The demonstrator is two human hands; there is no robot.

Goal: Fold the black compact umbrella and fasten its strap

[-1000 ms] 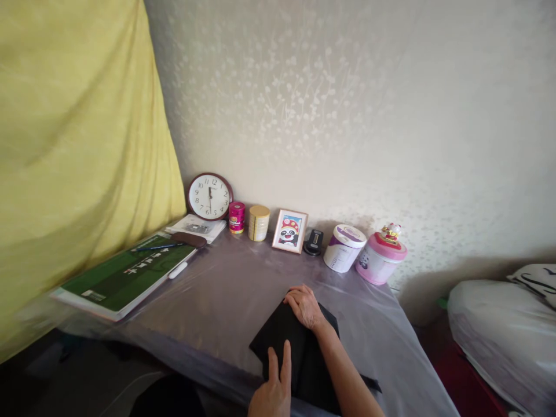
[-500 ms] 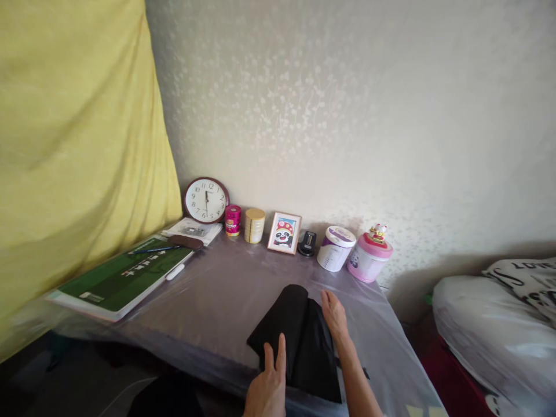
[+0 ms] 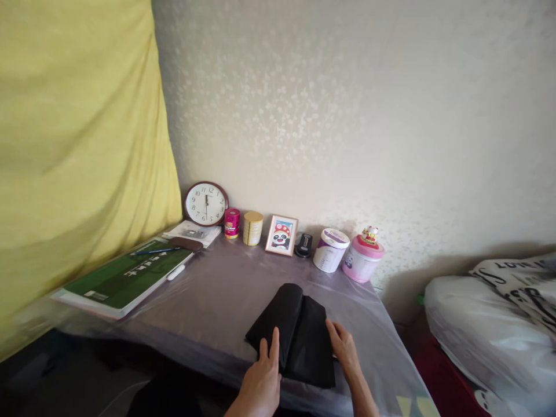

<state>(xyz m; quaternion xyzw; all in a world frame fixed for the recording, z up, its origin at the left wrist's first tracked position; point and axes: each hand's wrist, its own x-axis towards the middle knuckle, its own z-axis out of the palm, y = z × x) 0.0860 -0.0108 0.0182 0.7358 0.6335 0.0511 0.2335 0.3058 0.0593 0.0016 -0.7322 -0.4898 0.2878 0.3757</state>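
Note:
A black cloth item (image 3: 304, 341), folded into layers with a lengthwise crease, lies near the front edge of the table; its exact kind does not show. My left hand (image 3: 263, 376) rests on its lower left part, with two fingers stretched out and spread and the others out of sight. At the cloth's right edge, my right hand (image 3: 344, 346) has its fingers closed on the border. Part of that grip is hidden by the hand itself.
Along the wall stand a clock (image 3: 207, 204), a pink can (image 3: 231, 223), a yellow can (image 3: 252, 228), a panda picture frame (image 3: 282, 235), a black gadget (image 3: 304, 245), a white tub (image 3: 330, 251) and a pink tub (image 3: 363, 259). Left lies a green book (image 3: 124, 278).
My right hand has come down along the cloth's right edge and closed on it. The cloth's right half now lies flatter and squarer. My left hand stays on the cloth.

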